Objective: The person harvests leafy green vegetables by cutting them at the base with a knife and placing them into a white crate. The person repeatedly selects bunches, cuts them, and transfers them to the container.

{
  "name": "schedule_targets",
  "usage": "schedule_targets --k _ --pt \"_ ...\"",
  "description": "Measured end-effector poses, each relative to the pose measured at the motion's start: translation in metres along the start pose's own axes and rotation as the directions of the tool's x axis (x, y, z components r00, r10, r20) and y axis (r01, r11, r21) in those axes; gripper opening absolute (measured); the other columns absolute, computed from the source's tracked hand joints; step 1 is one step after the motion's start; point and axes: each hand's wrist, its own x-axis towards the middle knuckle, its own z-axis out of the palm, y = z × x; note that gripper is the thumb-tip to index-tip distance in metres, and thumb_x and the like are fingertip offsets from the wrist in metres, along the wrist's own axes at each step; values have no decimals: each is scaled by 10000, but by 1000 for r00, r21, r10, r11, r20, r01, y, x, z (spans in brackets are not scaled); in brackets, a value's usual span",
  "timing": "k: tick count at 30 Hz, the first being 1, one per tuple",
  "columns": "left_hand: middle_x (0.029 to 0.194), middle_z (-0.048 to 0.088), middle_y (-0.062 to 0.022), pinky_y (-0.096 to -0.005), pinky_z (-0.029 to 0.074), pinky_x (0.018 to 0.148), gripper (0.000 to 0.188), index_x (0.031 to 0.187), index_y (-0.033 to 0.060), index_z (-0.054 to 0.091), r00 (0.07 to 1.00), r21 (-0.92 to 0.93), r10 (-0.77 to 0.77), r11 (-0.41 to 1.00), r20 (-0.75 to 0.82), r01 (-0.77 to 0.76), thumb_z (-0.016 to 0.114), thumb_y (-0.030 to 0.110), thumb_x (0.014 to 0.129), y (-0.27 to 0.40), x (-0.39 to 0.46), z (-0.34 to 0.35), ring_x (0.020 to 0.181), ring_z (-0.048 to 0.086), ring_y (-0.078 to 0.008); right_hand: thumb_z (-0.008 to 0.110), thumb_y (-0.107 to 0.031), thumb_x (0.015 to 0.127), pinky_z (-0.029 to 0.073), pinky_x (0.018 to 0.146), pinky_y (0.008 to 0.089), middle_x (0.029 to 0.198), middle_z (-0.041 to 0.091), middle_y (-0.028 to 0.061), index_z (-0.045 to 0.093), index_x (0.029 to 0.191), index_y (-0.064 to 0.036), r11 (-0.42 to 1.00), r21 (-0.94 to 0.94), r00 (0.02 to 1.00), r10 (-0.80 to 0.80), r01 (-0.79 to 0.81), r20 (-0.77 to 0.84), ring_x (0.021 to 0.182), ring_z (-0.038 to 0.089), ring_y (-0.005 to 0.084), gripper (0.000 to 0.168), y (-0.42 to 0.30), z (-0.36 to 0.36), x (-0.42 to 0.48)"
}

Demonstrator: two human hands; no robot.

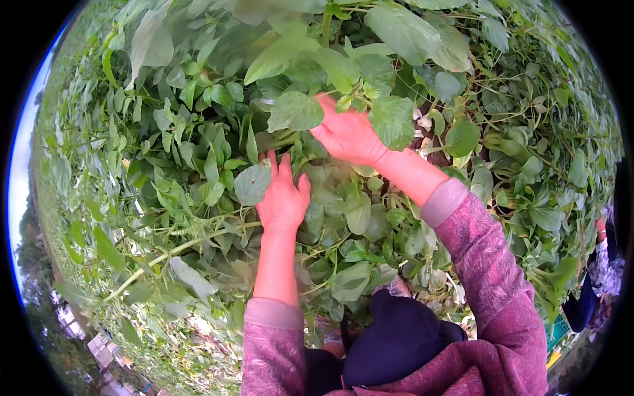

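Note:
My left hand [283, 200] reaches into dense leafy green plants, back up, with the thumb held away from the fingers. A grey-green leaf [253, 184] overlaps its outer side. A thick pale-green stem [185, 251] runs from the lower left to beside its wrist. Farther forward and to the right is my right hand [350, 134], among broad toothed leaves. One toothed leaf [295, 111] lies over its finger area, and another leaf [392, 122] overlaps the wrist side. Its fingertips are hidden by foliage, so any grip there cannot be seen.
Tall broad leaves [403, 32] hang close at the top. Pale dry litter [423, 123] and soil show right of my right hand. Another person [605, 272] is at the far right, near a green crate [558, 330]. Dark-clothed knees [396, 341] are below my arms.

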Motion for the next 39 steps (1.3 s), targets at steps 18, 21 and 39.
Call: schedule_targets --k 18,21,39 --pt "1458 353 -147 -501 286 1035 592 1339 94 450 995 -35 -42 998 89 45 621 318 818 -23 -26 8 1356 316 -290 486 -154 964 467 516 190 1065 594 80 521 1140 -37 741 632 709 571 -227 -415 718 614 89 214 78 -31 -13" --pt "1452 359 -153 -497 290 1034 600 1340 92 448 996 -38 -38 998 84 41 624 322 814 -18 -25 5 1349 325 -303 505 -142 955 453 539 189 1179 573 101 503 1121 -47 641 733 824 528 -229 -204 719 597 90 191 35 -1 -41" --pt "1269 537 -111 -294 510 758 401 1297 55 482 986 -640 129 750 -109 -169 539 81 900 66 35 -45 883 618 -167 533 -377 880 490 723 425 960 629 189 543 1133 -98 794 407 892 398 -451 213 849 620 353 377 84 90 -1"
